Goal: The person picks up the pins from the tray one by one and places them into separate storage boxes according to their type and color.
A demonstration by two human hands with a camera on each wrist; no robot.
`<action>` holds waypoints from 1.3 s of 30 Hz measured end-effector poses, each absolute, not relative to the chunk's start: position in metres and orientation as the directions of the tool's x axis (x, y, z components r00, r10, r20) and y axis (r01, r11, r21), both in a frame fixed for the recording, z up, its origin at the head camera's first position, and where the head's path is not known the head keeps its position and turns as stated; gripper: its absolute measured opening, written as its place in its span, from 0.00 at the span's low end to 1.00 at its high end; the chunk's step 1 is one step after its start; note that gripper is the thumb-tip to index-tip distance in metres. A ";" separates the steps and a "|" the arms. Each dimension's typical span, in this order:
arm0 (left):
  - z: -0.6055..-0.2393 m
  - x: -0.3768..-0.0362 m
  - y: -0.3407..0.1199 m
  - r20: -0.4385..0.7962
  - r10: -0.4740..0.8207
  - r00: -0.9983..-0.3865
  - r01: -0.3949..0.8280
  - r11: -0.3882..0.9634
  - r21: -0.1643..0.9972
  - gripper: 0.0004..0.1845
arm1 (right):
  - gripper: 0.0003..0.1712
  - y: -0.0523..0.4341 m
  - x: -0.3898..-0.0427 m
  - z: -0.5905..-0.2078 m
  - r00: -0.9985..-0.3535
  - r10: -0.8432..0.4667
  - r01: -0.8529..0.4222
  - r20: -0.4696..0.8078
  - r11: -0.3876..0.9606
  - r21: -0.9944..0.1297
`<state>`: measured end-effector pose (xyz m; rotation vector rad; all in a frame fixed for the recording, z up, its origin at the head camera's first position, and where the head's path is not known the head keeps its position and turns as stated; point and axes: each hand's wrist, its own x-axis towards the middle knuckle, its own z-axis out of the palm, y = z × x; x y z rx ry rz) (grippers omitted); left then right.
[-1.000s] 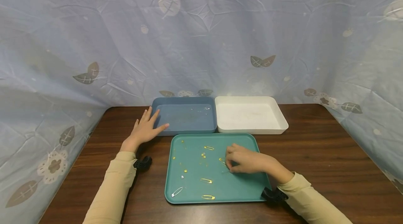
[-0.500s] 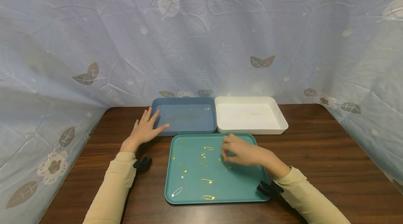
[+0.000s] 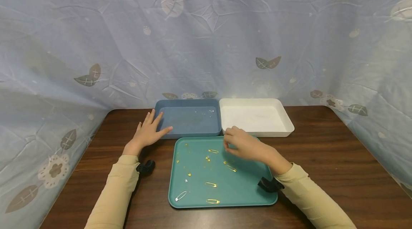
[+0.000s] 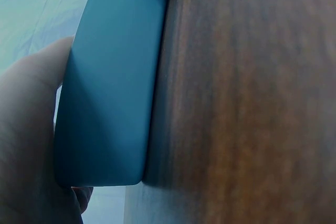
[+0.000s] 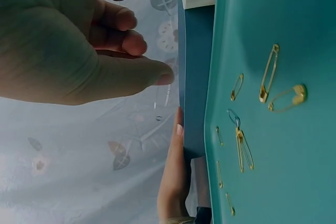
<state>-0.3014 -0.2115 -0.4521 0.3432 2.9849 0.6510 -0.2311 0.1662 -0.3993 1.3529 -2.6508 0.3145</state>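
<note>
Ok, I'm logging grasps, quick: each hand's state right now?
Left hand: open, fingers spread, at the rim of the blue tray.
Right hand: closed, pinching a silver safety pin.

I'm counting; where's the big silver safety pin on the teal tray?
In the head view, the large silver safety pin lies by the teal tray's near left corner, left of a gold safety pin.

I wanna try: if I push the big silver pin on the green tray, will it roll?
Probably not: the big silver pin lies flat on the green tray. It might slide, being shiny. It's thin, so likely light.
</note>
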 end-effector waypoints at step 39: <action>-0.451 -0.302 -0.212 -0.025 0.231 -0.973 0.201 0.890 0.409 0.50 | 0.03 0.097 -0.349 -0.392 -0.695 -0.678 -0.717 0.238 0.679 -0.160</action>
